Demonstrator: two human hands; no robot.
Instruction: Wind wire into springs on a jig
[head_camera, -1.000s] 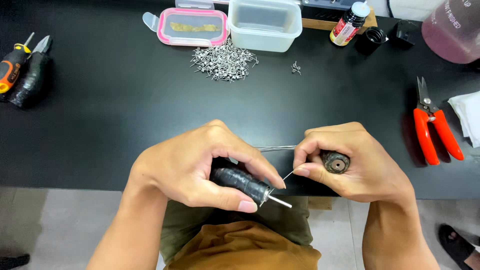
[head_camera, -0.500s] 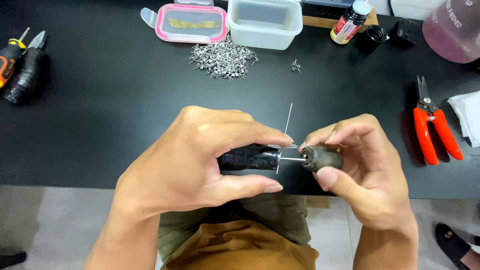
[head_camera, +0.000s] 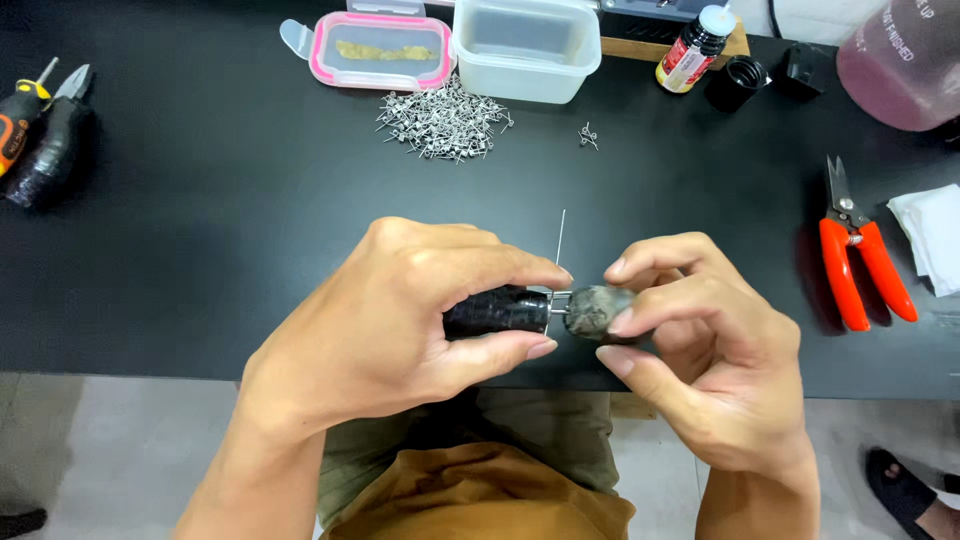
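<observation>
- The left hand (head_camera: 400, 310) is wrapped around a black handle (head_camera: 497, 311), held level above the near edge of the black desk (head_camera: 200, 250)
- The right hand (head_camera: 700, 350) pinches a small grey knob (head_camera: 595, 310) at the handle's tip
- A thin wire (head_camera: 561, 235) sticks up between the hands
- Red cutters (head_camera: 855, 255) lie well apart to the right

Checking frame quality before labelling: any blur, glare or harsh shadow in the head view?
Head view: sharp on the left hand, right hand and the thin wire; soft even light, only faint shadows on the black table; mild sheen on the clear container; edges slightly wide-angle stretched.
</observation>
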